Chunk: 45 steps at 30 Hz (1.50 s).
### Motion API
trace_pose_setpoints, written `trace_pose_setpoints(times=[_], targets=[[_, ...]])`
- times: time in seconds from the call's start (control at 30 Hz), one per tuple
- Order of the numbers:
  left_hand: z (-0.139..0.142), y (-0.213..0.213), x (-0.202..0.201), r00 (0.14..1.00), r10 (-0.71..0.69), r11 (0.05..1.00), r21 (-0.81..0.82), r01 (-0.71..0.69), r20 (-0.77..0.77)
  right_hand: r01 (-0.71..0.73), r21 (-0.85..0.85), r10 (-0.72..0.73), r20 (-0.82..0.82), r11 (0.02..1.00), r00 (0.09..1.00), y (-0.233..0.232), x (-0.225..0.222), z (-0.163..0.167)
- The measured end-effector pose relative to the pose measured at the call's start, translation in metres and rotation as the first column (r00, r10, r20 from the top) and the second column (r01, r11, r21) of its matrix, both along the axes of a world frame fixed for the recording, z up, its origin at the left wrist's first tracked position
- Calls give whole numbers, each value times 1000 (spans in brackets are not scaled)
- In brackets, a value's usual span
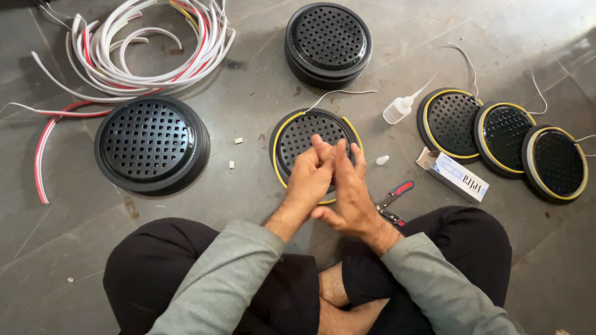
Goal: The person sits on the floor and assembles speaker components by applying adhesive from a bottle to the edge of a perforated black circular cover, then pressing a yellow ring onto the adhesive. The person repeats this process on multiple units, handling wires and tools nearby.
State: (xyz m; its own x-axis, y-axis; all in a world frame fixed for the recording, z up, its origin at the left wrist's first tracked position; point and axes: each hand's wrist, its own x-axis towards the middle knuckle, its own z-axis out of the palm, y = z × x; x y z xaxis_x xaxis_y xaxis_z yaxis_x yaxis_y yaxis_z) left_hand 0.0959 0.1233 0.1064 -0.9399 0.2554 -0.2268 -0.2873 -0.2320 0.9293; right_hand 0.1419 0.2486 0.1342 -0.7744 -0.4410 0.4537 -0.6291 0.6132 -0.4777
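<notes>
The left hand point(308, 177) and right hand point(349, 189) are pressed together, fingers touching, above a black perforated disc with a yellow rim point(298, 133) lying on the grey floor point(248, 105); whether they pinch anything I cannot tell. Red-handled cutters point(392, 200) lie just right of the hands. Right of them sit a glue bottle point(400, 108), a small box point(452, 175) and 3 overlapping rimmed discs point(503, 138). A stack of black discs point(151, 144) lies left, another stack point(328, 43) far, and coiled white strips point(149, 43) far left.
</notes>
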Motion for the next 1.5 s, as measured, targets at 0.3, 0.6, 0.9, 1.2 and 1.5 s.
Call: trace_pose_setpoints(times=[0.3, 0.6, 0.9, 1.2, 1.5], targets=[[22, -3, 2, 985, -85, 975, 216, 51, 150, 43, -71, -39, 54, 997, 998, 5, -6, -7], [2, -3, 1, 965, 223, 970, -129, -206, 140, -50, -67, 50, 4, 997, 999, -8, -9, -12], [-36, -44, -44, 907, 396, 422, -848, -320, -145, 582, -184, -474, 416, 792, 776, 68, -102, -82], [-75, -49, -45, 903, 398, 505, -861, -68, 162, 631, 124, -630, 340, 766, 698, 60, -117, -128], [-96, -84, -83, 918, 346, 450, -824, -343, -192, 798, 183, -702, 611, 575, 366, 20, -55, -143]])
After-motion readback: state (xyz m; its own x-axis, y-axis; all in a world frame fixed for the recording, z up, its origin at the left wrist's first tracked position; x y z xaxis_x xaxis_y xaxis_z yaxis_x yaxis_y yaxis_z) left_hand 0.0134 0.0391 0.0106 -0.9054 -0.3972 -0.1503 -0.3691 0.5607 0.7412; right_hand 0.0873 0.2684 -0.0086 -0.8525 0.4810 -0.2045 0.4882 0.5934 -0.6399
